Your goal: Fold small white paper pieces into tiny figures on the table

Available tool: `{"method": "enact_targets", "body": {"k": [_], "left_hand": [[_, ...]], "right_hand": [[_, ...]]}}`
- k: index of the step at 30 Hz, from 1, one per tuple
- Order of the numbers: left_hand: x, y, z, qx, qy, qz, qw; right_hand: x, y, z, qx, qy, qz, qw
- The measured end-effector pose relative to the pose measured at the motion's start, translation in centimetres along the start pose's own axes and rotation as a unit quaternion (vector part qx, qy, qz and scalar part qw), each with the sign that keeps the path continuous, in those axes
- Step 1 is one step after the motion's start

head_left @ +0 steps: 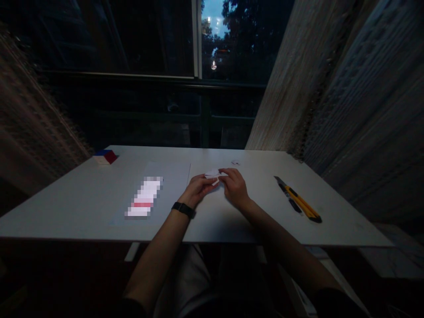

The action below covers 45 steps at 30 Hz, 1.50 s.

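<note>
A small piece of folded white paper [213,173] lies near the middle of the white table [82,198]. My left hand [198,189], with a black watch on its wrist, pinches the paper's near left edge. My right hand [235,185] curls over the paper's right side, fingertips pressed on it. Both hands rest low on the tabletop, close together. The folds under the fingers are too dim to make out.
A sheet of paper [165,185] with a blurred patch lies left of my hands. A yellow utility knife [303,204] and a dark pen sit at the right. A coloured cube [105,156] stands at the far left corner. A tiny paper scrap [236,162] lies beyond my hands.
</note>
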<state>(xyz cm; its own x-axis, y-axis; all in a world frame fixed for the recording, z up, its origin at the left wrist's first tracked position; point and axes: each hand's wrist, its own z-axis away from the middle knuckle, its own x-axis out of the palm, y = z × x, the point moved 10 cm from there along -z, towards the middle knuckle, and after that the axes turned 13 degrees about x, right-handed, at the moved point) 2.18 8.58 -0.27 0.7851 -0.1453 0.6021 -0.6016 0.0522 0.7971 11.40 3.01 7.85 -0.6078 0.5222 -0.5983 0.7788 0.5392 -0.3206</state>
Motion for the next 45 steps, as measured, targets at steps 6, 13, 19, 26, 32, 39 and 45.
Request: {"method": "enact_targets", "body": {"k": [6, 13, 19, 26, 32, 39, 45], "left_hand": [[0.1, -0.1, 0.2, -0.015, 0.004, 0.010, 1.000], [-0.5, 0.0, 0.1, -0.017, 0.021, -0.012, 1.000], [-0.6, 0.1, -0.1, -0.002, 0.017, -0.021, 1.000], [-0.6, 0.2, -0.1, 0.003, 0.003, -0.026, 1.000], [-0.5, 0.2, -0.1, 0.004, 0.002, -0.028, 1.000], [0.0, 0.7, 0.3, 0.007, 0.003, -0.030, 1.000], [0.4, 0.5, 0.4, -0.005, -0.009, -0.024, 1.000]], "right_hand": [[0.5, -1.2, 0.3, -0.074, -0.035, 0.040, 0.996], [0.2, -1.1, 0.2, -0.075, -0.022, 0.066, 0.995], [-0.4, -0.4, 0.2, -0.023, 0.023, 0.008, 0.999], [-1.3, 1.8, -0.1, 0.109, 0.074, -0.121, 0.984], [-0.1, 3.8, 0.4, 0.247, 0.051, -0.271, 0.929], [-1.5, 2.1, 0.0, 0.122, 0.086, -0.138, 0.979], [-2.1, -1.0, 0.4, -0.108, 0.048, -0.027, 0.993]]}}
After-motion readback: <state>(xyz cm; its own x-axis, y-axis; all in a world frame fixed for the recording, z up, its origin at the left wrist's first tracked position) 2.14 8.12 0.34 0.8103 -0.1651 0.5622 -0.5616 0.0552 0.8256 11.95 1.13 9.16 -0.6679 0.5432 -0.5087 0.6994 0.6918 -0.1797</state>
